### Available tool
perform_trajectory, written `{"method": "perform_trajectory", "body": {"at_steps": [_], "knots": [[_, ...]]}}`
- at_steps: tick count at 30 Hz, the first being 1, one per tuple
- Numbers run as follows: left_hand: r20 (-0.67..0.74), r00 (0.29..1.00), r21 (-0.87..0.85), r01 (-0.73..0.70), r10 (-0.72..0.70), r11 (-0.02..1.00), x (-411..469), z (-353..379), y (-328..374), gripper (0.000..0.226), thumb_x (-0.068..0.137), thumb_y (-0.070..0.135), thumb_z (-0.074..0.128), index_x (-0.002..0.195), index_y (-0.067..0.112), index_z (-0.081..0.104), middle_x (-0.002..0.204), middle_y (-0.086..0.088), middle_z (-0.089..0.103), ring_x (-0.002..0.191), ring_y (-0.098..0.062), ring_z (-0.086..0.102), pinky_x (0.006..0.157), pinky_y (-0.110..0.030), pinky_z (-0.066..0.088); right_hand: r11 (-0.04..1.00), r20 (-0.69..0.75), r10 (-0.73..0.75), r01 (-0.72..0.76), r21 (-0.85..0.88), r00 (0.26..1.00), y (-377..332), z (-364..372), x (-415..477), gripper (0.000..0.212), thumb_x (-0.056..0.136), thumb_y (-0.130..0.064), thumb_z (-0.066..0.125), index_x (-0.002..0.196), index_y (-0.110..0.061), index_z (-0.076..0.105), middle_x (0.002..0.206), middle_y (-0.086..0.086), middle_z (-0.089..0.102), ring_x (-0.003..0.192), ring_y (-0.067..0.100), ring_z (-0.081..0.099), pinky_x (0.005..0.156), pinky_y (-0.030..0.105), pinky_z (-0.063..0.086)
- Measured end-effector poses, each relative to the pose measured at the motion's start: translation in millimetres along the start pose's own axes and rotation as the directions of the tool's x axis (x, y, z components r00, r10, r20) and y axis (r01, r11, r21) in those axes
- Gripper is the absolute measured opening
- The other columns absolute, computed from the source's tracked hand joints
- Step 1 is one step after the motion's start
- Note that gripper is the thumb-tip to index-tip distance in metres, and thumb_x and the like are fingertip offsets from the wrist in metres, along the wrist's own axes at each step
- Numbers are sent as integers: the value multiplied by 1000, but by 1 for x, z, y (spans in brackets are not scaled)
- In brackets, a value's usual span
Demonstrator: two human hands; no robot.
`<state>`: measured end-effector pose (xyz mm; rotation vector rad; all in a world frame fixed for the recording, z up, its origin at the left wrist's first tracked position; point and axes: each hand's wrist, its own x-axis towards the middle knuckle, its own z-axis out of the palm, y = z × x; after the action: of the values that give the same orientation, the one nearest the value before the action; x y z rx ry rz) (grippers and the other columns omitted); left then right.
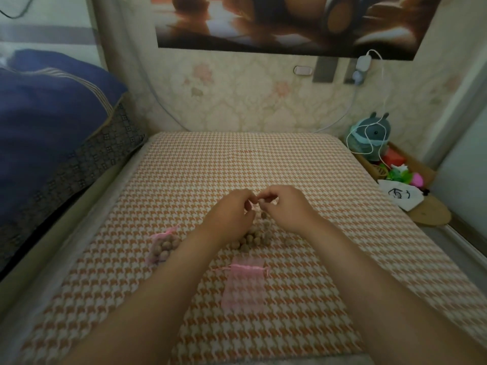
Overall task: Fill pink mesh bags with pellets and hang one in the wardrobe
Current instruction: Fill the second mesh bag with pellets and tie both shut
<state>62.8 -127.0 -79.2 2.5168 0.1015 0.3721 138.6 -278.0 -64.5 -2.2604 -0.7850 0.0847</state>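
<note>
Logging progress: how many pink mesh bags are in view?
2: a filled bag at left, an empty bag lying flat nearer the camera. The left hand and right hand may hide another.

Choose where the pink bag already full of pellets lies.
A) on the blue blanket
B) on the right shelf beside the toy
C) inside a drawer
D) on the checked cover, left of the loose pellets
D: the full bag lies on the checked cover, to the left of the loose pellets.
</note>
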Motion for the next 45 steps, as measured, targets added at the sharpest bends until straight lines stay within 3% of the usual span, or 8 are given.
{"method": "perform_trajectory", "body": {"at_steps": [7, 16, 21, 26, 29, 34, 40, 45], "knots": [[132, 970, 90, 195, -206, 977, -68, -33, 14, 21, 83, 48, 61, 88, 29, 53, 85, 8, 59, 73, -10, 56, 66, -34, 50, 998, 205, 31, -18, -66, 978, -25, 4, -62, 11, 93, -27, 68, 104, -28, 71, 97, -12, 66, 89, 6, 63, 80, 28, 54], [247, 915, 296, 243, -320, 924, -112, -21, 32, 58, 77, 41, 67, 129, 20, 49, 119, -4, 63, 106, -22, 61, 81, -34, 52, 998, 250, 65, -61, -27, 966, -39, 5, -100, 9, 91, -19, 70, 96, -26, 69, 92, -6, 70, 81, 10, 66, 75, 29, 57], [261, 940, 138, 187, -218, 973, -116, -25, 24, 65, 76, 35, 70, 136, 31, 43, 105, 7, 64, 91, -15, 62, 79, -35, 56, 996, 286, 44, -62, 57, 957, -42, 3, -100, 19, 86, -15, 76, 86, -32, 68, 79, -5, 71, 70, 9, 68, 71, 31, 60], [290, 954, -117, 118, -80, 986, -111, -44, 12, 68, 80, 30, 77, 138, 41, 43, 122, 11, 57, 95, -7, 62, 85, -32, 55, 980, 273, -7, -48, 195, 962, -51, -8, -95, 14, 85, -7, 77, 91, -19, 73, 75, 7, 74, 67, 19, 74, 51, 23, 53], [365, 931, -128, 34, 15, 991, -111, -43, 6, 49, 80, 35, 72, 122, 49, 52, 117, 18, 61, 98, -5, 62, 85, -33, 55, 977, 327, -16, -56, 208, 945, -53, -9, -95, 14, 85, -5, 77, 94, -14, 73, 81, 12, 74, 66, 17, 73, 49, 18, 50], [225, 974, -185, 56, -13, 981, -95, -49, 9, 24, 79, 24, 76, 93, 36, 61, 97, 16, 64, 83, -9, 64, 80, -40, 56, 979, 262, -75, 21, 205, 962, -59, -10, -94, 17, 84, -6, 77, 92, -21, 74, 76, -1, 71, 67, 11, 68, 67, 35, 62], [189, 982, -209, 22, 18, 978, -95, -67, 16, 2, 86, 28, 71, 85, 27, 71, 83, 12, 69, 70, 5, 61, 68, -20, 50, 980, 135, -191, 181, 88, 972, -66, -23, -94, 21, 84, -15, 78, 92, -34, 73, 80, -9, 71, 71, 5, 66, 71, 29, 60], [192, 971, -243, 189, -144, 951, -91, -77, 20, 32, 93, 36, 58, 69, 23, 75, 65, 5, 71, 56, -3, 63, 59, -24, 48, 961, 164, -275, 272, 40, 947, -76, -25, -98, 22, 83, -19, 79, 94, -36, 73, 84, -14, 72, 79, 3, 67, 77, 29, 59]]}}
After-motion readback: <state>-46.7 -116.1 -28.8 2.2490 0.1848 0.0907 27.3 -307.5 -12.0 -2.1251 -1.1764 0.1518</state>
